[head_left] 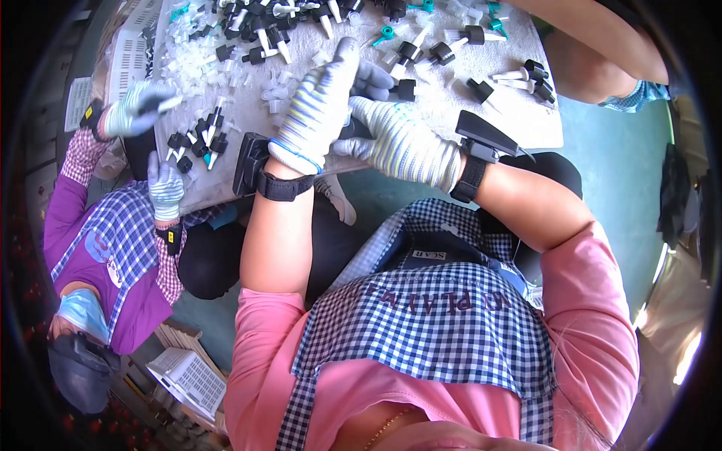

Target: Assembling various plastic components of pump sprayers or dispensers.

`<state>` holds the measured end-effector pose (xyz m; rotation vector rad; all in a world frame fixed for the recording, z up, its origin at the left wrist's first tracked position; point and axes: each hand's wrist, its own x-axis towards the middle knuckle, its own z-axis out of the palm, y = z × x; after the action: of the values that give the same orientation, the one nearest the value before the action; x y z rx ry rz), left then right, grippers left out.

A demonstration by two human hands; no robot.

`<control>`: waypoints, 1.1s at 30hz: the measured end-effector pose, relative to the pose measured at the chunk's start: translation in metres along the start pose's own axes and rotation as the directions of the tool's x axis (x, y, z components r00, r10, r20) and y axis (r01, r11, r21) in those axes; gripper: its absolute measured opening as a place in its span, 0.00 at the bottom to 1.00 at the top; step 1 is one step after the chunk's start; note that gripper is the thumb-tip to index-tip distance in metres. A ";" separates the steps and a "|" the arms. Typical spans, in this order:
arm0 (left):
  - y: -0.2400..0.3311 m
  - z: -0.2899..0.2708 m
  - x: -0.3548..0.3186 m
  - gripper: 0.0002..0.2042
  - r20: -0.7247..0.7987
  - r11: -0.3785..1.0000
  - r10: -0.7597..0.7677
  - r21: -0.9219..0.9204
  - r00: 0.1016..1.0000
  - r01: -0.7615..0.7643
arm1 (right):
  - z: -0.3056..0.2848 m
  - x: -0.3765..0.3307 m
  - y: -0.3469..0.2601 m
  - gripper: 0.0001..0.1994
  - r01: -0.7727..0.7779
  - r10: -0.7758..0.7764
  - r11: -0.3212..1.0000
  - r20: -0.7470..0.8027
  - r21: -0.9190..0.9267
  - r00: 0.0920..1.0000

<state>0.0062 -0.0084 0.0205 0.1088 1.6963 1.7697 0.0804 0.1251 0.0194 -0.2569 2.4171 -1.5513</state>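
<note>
My left hand (312, 116) and my right hand (406, 143), in striped knit gloves with grey fingertips, meet over the table's near edge. Between them a small dark part (348, 129) shows, mostly hidden by the fingers. My right fingers curl in around it; the left hand's index finger points away while others bend towards the right hand. A black cap (406, 90) lies just beyond my right hand. Farther off are several black-collared pump heads (410, 51) with pale stems and a teal piece (385, 34). Loose clear plastic parts (277, 92) lie left of my left hand.
The white table (519, 120) carries heaps of pump parts. At left a co-worker's gloved hands (139, 109) work near a small pile of pumps (207, 135). Another person's arm (602, 30) reaches in at the upper right. A white crate (188, 379) sits lower left.
</note>
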 end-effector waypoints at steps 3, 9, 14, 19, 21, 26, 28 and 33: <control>0.009 0.006 -0.003 0.31 -0.119 1.000 -0.021 0.005 0.993 0.022 | -0.003 0.001 0.005 0.17 0.037 -0.036 0.997 -0.011 0.067 0.999; -0.004 0.007 -0.006 0.27 -0.208 0.977 0.180 0.155 0.961 -0.150 | -0.003 0.000 0.007 0.16 0.042 -0.044 0.998 -0.039 -0.045 0.998; -0.005 0.013 -0.011 0.22 -0.162 0.824 0.491 0.406 0.856 -0.396 | 0.005 0.001 0.022 0.17 0.052 -0.053 0.999 -0.046 -0.008 0.998; -0.005 0.006 -0.008 0.22 -0.213 0.895 0.393 0.311 0.894 -0.319 | 0.006 0.000 0.022 0.20 0.129 -0.124 0.991 -0.109 0.036 0.986; -0.005 0.003 -0.005 0.21 -0.261 0.955 0.288 0.145 0.921 -0.258 | 0.004 -0.001 0.014 0.20 0.104 -0.090 0.986 -0.111 0.130 0.990; -0.009 -0.003 0.002 0.20 -0.367 0.954 0.173 -0.170 0.914 -0.249 | 0.010 0.003 0.025 0.19 0.116 -0.084 0.924 -0.102 0.365 0.991; -0.009 -0.006 0.002 0.20 -0.377 0.941 0.149 -0.230 0.914 -0.249 | 0.010 0.004 0.026 0.19 0.169 -0.124 0.911 -0.142 0.376 0.982; -0.010 -0.013 0.002 0.10 -0.161 0.933 0.359 0.030 0.919 -0.359 | 0.002 0.002 0.019 0.14 0.077 -0.040 0.907 -0.097 0.415 0.994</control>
<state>0.0025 -0.0189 0.0085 0.3000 1.8864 2.0958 0.0789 0.1305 0.0010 -0.1800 2.0775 -2.0961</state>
